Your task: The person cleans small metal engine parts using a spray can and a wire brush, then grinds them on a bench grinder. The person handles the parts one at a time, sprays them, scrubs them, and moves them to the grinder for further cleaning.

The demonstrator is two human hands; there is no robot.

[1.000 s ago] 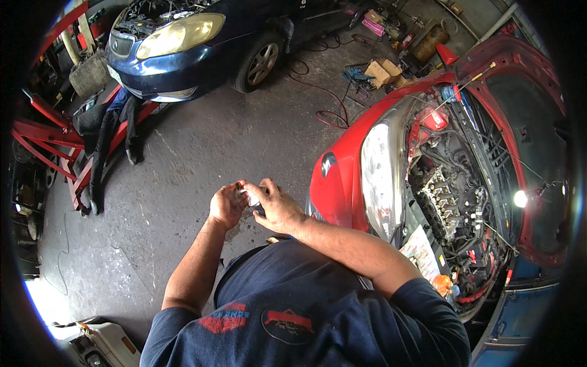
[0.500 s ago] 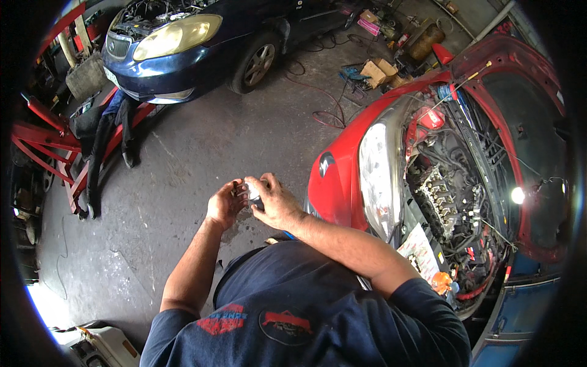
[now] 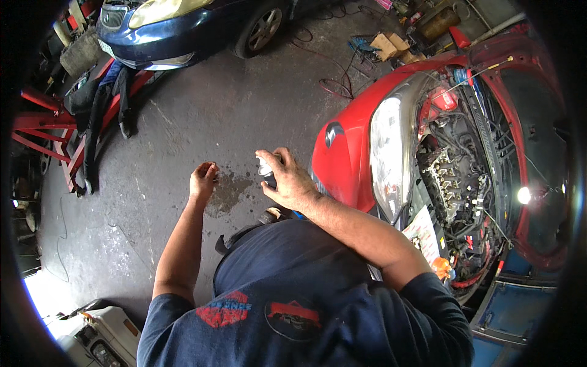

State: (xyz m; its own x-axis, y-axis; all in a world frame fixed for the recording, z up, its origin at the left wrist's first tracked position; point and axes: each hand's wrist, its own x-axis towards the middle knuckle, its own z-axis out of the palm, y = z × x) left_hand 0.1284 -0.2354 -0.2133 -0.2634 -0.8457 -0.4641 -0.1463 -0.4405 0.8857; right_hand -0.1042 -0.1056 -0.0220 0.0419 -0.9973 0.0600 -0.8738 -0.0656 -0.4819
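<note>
My right hand (image 3: 295, 185) is wrapped round a spray can (image 3: 266, 170) with a pale top and dark body, the index finger up at its top. To the left, apart from the can, my left hand (image 3: 202, 181) is closed with its fingers curled in. Something small and dark may be at those fingertips, too small to name. Under and between the hands, a dark wet patch (image 3: 230, 193) with scattered drops marks the grey floor (image 3: 159, 202).
On the right stands a red car (image 3: 342, 160), hood raised, its engine (image 3: 449, 183) exposed and a lamp (image 3: 524, 195) lit. A dark blue car (image 3: 202, 37) is at the far left, beside a red metal frame (image 3: 46, 120). A hose (image 3: 342, 82) and cardboard (image 3: 388, 46) lie beyond.
My hands were close together around the can; now they are apart. The left has moved left with its fingers curled, and the right keeps the can. The wet patch shows more fully.
</note>
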